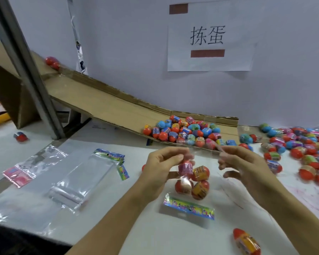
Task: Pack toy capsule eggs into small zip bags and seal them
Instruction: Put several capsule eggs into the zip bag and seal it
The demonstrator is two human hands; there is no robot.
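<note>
clear zip bag of eggs, pinched by left hand, right hand

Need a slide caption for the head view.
Both hands, left and right, pinch the top of a clear bag holding capsule eggs.

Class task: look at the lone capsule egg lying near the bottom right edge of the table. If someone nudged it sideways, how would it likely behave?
The lone capsule egg looks rounded and smooth, so it would probably roll, perhaps wobbling because it is elongated. Its glossy plastic wrap suggests it may slip between fingers.
</note>
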